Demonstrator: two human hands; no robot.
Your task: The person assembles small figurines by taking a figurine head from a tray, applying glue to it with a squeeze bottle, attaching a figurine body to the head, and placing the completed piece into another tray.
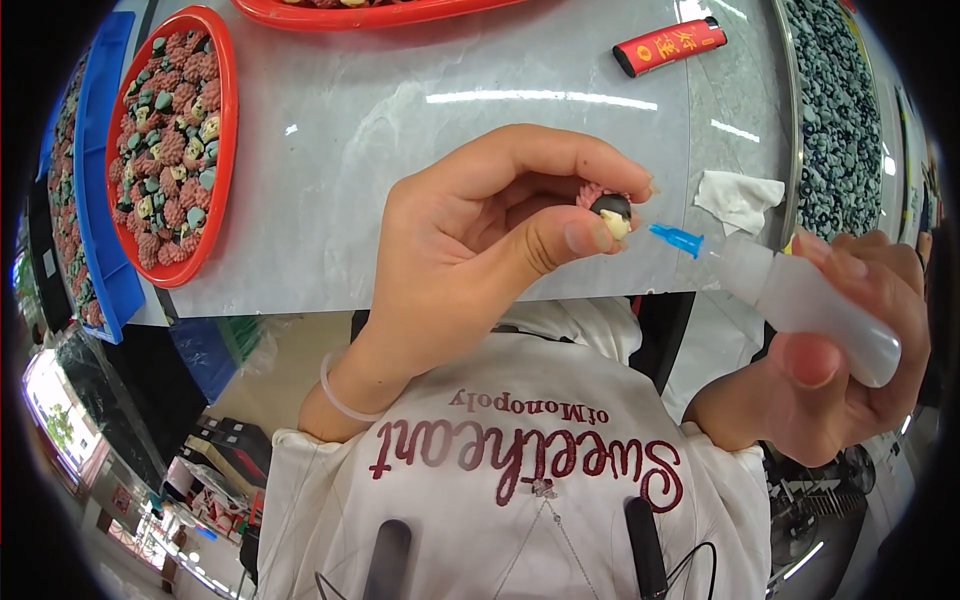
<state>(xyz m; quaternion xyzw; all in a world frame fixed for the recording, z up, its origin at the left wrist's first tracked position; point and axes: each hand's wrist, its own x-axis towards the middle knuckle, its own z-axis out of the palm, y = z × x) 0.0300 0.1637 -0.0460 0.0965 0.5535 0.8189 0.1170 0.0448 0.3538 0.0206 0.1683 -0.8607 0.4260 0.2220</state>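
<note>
Between the thumb and fingers of my left hand (470,220) is a small figurine piece (612,214), pink, black and cream in colour. My right hand (850,340) is wrapped round a translucent squeeze bottle (815,300), which lies tilted with its narrow end toward the left hand. A blue needle tip (678,240) on the bottle points at the cream part of the piece, with a small gap between them. My left fingers partly hide the piece's pink part.
A red oval tray (228,150) full of pink, grey and cream pieces lies at left, beside a blue tray (90,190). Another red tray (380,18) sits at the far edge. A red lighter (670,46) and a white tissue (738,200) lie at right, near a tray of dark pieces (838,110).
</note>
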